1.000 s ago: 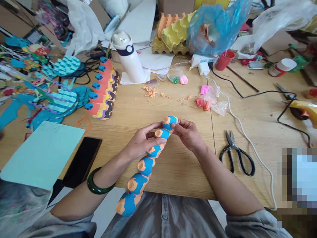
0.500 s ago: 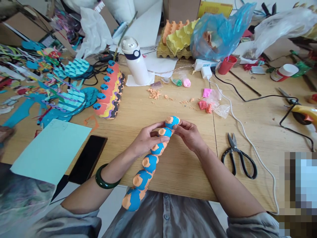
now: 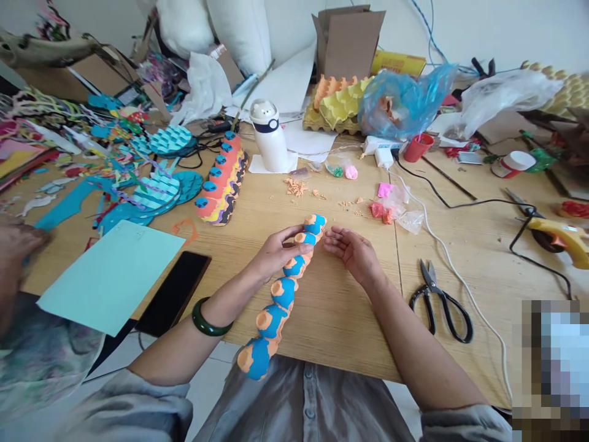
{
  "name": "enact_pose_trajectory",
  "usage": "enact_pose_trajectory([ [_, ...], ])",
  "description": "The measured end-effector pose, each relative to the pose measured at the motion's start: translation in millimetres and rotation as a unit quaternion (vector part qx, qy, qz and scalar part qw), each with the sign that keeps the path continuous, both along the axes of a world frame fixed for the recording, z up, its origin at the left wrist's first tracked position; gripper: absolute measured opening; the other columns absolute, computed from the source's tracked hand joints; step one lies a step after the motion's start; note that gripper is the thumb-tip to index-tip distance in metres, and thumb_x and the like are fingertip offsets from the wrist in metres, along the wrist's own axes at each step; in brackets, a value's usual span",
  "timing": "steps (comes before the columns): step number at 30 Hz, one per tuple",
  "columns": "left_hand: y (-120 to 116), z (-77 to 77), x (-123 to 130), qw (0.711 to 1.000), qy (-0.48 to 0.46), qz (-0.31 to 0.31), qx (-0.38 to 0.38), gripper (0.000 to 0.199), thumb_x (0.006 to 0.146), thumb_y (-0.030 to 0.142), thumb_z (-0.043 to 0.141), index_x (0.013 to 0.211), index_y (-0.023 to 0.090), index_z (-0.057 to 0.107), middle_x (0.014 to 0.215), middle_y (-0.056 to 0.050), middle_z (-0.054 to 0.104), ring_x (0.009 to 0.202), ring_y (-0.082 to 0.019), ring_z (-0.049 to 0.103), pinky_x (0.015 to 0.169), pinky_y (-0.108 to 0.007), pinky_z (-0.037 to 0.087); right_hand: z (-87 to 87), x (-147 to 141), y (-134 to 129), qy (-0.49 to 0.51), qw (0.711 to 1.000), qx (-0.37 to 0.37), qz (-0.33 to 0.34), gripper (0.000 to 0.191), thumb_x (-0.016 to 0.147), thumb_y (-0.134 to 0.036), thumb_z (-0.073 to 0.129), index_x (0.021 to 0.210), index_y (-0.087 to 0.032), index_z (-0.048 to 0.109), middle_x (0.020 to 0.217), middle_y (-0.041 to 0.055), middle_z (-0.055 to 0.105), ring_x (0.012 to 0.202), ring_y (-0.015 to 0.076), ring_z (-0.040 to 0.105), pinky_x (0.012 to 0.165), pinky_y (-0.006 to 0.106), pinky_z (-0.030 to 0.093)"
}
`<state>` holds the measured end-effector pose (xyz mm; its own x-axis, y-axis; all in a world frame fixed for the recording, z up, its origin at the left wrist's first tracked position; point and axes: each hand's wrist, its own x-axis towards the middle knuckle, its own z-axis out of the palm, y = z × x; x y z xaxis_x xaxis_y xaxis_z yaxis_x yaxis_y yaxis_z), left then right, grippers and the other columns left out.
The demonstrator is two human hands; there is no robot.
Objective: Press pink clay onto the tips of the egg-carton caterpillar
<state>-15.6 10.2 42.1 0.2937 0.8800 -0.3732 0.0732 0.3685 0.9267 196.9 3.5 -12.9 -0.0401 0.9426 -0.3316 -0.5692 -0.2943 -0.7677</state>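
A long strip of egg-carton cups (image 3: 282, 293), orange with blue clay patches, slants from the tabletop toward my lap. My left hand (image 3: 276, 253) grips it near its far end, thumb on top, fingers behind it. Just to the right of that end is my right hand (image 3: 353, 252), palm partly up, fingers apart and holding nothing. A second strip, painted coral, yellow, purple and black with blue tips (image 3: 223, 178), lies further back on the left. Orange shavings (image 3: 296, 186) are scattered beyond my hands.
Black-handled scissors (image 3: 440, 301) and a white cable (image 3: 444, 242) lie to the right. On the left are a phone (image 3: 173, 293) and pale green paper (image 3: 110, 276). A white bottle (image 3: 270, 138) stands behind. Another person's hand (image 3: 21, 248) shows at far left.
My right hand has let go of the strip's far end and moved slightly right, its fingers opening. My left hand keeps its hold. The view has tilted up and shifted left.
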Motion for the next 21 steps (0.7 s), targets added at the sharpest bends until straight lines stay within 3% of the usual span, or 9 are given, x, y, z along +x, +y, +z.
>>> enact_pose_trajectory([
  [5,-2.1,2.8,4.8,1.000,0.002,0.000,0.028,0.076,0.072,0.035,0.091,0.141,0.016,0.067,0.116,-0.010,0.077,0.086,-0.017,0.071,0.073,-0.027,0.055,14.6,-17.0,-5.8,-0.099,0.994,0.051,0.004,0.033,0.073,-0.050,0.091,0.087,-0.021,0.081,0.087,0.0012,0.074,0.077,0.0131,0.066,0.076,0.029,0.064],
  [10,-5.4,5.9,9.1,0.999,0.017,-0.013,0.043,0.082,0.071,0.038,0.091,0.145,0.014,0.065,0.119,-0.012,0.077,0.086,-0.018,0.072,0.072,-0.028,0.055,17.1,-23.5,-5.2,-0.146,0.984,0.095,-0.026,0.039,0.066,-0.056,0.094,0.071,-0.021,0.077,0.074,-0.0012,0.069,0.068,0.0121,0.062,0.071,0.030,0.063],
  [14,-6.1,6.9,11.5,0.998,0.031,-0.013,0.051,0.079,0.069,0.039,0.091,0.140,0.014,0.068,0.117,-0.012,0.078,0.088,-0.019,0.072,0.073,-0.028,0.054,15.9,-20.7,-5.3,-0.188,0.977,0.100,-0.022,0.044,0.073,-0.061,0.087,0.067,-0.019,0.074,0.066,-0.0012,0.067,0.057,0.0099,0.062,0.065,0.027,0.061],
  [21,0.8,-0.5,16.4,0.996,0.063,0.029,0.053,0.059,0.070,0.033,0.087,0.126,0.015,0.076,0.107,-0.009,0.080,0.089,-0.022,0.072,0.075,-0.030,0.054,14.9,-15.1,-0.3,-0.297,0.949,0.084,-0.072,0.038,0.080,-0.056,0.074,0.082,-0.018,0.074,0.070,0.0011,0.072,0.050,0.0109,0.062,0.054,0.027,0.058],
])
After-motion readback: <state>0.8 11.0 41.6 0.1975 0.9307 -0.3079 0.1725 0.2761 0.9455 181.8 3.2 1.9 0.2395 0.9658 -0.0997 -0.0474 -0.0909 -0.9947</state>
